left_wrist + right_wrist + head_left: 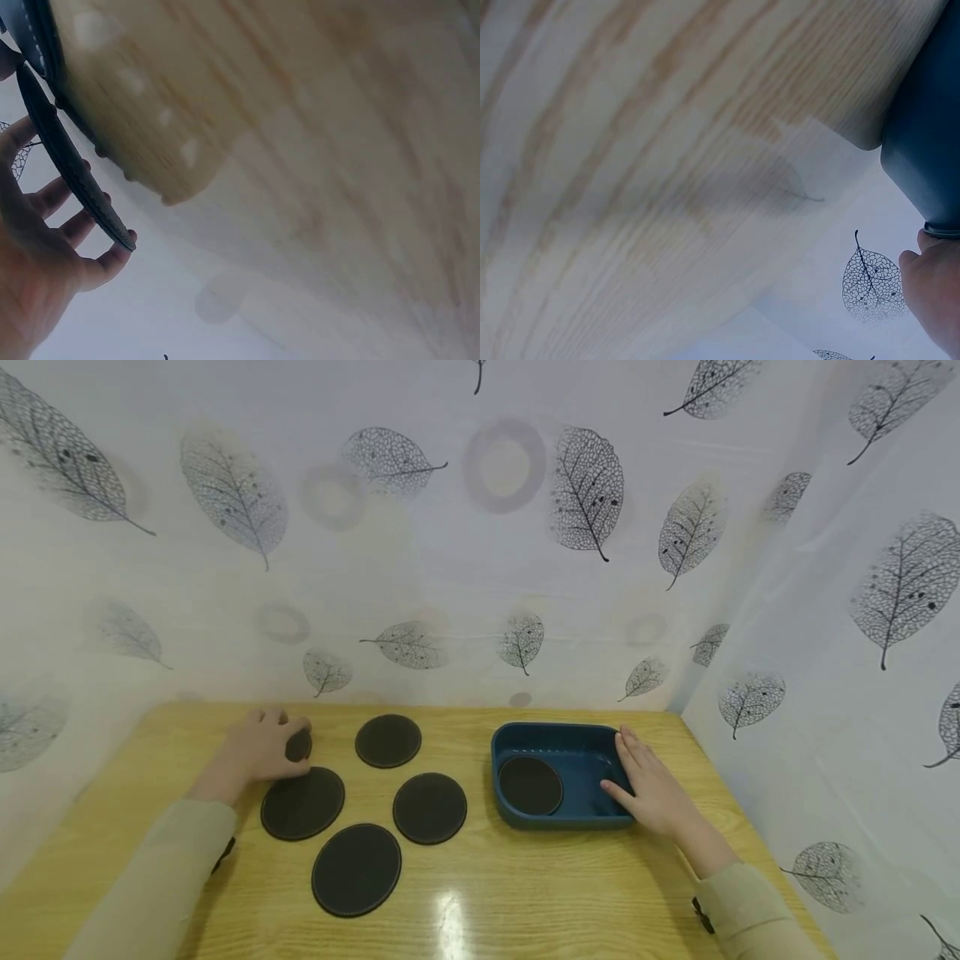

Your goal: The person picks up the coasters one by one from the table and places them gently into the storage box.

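Note:
My left hand [262, 747] holds a dark round coaster [71, 161] by its edge, fingers and thumb curled round it and the disc tilted off the table. Just below that hand lies another stitched black coaster [302, 806]. My right hand [656, 789] rests on the right end of a blue rectangular bin [573, 820], fingers fairly straight along the rim and thumb reaching over the inside. One black coaster [531, 786] lies inside the bin at its left end. In the right wrist view, part of the right hand [937, 289] shows at the bin's rim.
Three more coasters lie flat between the left hand and the bin: a back one [387, 741], a middle one [430, 808] and a front one [356, 870]. The wooden table [540, 893] meets a leaf-printed curtain [450, 568] at its back and right.

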The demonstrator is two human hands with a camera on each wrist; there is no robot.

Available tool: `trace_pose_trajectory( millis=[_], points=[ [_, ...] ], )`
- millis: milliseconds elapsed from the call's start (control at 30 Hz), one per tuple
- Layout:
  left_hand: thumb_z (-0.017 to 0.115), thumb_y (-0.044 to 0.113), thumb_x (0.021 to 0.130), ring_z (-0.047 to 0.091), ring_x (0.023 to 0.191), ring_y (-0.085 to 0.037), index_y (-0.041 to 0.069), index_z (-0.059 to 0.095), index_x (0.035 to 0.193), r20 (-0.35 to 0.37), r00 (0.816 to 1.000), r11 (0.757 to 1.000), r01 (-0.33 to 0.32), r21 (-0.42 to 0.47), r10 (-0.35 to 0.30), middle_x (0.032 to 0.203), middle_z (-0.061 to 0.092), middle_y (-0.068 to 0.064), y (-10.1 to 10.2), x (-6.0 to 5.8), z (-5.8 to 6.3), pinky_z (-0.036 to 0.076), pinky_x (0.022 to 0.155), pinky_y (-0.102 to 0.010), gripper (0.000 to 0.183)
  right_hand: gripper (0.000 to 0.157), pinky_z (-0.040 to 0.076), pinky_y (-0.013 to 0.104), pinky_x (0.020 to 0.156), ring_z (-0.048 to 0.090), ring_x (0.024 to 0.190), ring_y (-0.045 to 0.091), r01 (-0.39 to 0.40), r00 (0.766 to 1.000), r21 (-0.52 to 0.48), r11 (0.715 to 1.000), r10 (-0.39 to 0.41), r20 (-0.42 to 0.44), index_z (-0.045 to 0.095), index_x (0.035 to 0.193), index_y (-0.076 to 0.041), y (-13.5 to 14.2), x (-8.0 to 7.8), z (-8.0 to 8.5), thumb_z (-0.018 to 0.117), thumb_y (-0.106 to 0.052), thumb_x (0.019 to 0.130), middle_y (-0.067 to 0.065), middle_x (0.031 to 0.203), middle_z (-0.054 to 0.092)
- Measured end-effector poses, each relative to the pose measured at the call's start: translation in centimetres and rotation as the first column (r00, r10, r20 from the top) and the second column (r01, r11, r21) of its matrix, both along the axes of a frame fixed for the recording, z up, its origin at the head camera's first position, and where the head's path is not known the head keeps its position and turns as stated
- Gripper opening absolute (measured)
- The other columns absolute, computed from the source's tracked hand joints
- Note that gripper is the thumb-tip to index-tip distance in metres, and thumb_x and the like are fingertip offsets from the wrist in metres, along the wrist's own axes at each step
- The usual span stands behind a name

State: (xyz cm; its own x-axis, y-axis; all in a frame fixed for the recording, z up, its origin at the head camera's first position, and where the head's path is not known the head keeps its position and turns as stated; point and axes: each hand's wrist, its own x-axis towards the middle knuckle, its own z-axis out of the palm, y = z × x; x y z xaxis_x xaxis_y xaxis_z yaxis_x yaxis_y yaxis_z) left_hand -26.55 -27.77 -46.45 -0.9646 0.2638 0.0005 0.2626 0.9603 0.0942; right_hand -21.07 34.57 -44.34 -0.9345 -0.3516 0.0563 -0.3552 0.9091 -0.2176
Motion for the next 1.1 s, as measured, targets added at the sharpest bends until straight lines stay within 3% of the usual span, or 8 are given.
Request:
trace_pose_trajectory(
  millis=[500, 700, 933, 1100],
  points=[
    [0.078, 0.056, 0.078, 0.057, 0.115, -0.051, 0.017, 0.066, 0.138, -0.078, 0.993, 0.995, 0.089, -0.042, -0.092, 0.125, 0.058, -0.025, 2.0, 0.2, 1.5, 0.055, 0.079, -0.069, 0.072, 0.088, 0.018, 0.064, 0.129, 0.013, 0.163, 0.048, -0.002, 1.000, 0.007, 1.000, 0.002, -0.006, 0.019, 0.165, 0.010, 0.1, -0.1, 0.0, 0.056, -0.045, 0.108, 0.028, 0.176, 0.010],
    [0.078, 0.054, 0.077, 0.058, 0.113, -0.050, 0.016, 0.068, 0.136, -0.130, 0.979, 0.987, 0.153, -0.053, -0.159, 0.124, 0.060, -0.025, 4.1, 0.2, 2.6, 0.053, 0.086, -0.068, 0.070, 0.089, 0.017, 0.063, 0.130, 0.012, 0.163, 0.049, -0.004, 1.000, 0.007, 1.000, 0.004, -0.002, 0.018, 0.165, 0.010, 0.0, 0.0, 0.0, 0.056, -0.045, 0.108, 0.029, 0.176, 0.009],
    [0.077, 0.050, 0.080, 0.053, 0.125, -0.050, 0.017, 0.064, 0.144, -0.079, 0.983, 0.986, 0.162, -0.032, -0.164, 0.139, 0.055, -0.025, 6.8, 0.1, 3.6, 0.048, 0.093, -0.074, 0.074, 0.089, 0.018, 0.063, 0.129, 0.014, 0.162, 0.049, -0.020, 0.999, 0.005, 1.000, 0.020, -0.027, 0.020, 0.165, 0.011, 0.0, -0.1, -0.1, 0.057, -0.046, 0.108, 0.030, 0.175, 0.012],
    [0.075, 0.051, 0.083, 0.051, 0.133, -0.053, 0.017, 0.060, 0.149, -0.081, 0.976, 0.978, 0.197, -0.074, -0.203, 0.144, 0.053, -0.026, 8.9, 0.0, 4.4, 0.045, 0.102, -0.074, 0.075, 0.088, 0.020, 0.064, 0.128, 0.018, 0.161, 0.051, -0.034, 0.998, 0.008, 0.999, 0.035, -0.054, 0.022, 0.163, 0.012, -0.2, 0.0, 0.0, 0.058, -0.046, 0.107, 0.032, 0.174, 0.015]
  ],
)
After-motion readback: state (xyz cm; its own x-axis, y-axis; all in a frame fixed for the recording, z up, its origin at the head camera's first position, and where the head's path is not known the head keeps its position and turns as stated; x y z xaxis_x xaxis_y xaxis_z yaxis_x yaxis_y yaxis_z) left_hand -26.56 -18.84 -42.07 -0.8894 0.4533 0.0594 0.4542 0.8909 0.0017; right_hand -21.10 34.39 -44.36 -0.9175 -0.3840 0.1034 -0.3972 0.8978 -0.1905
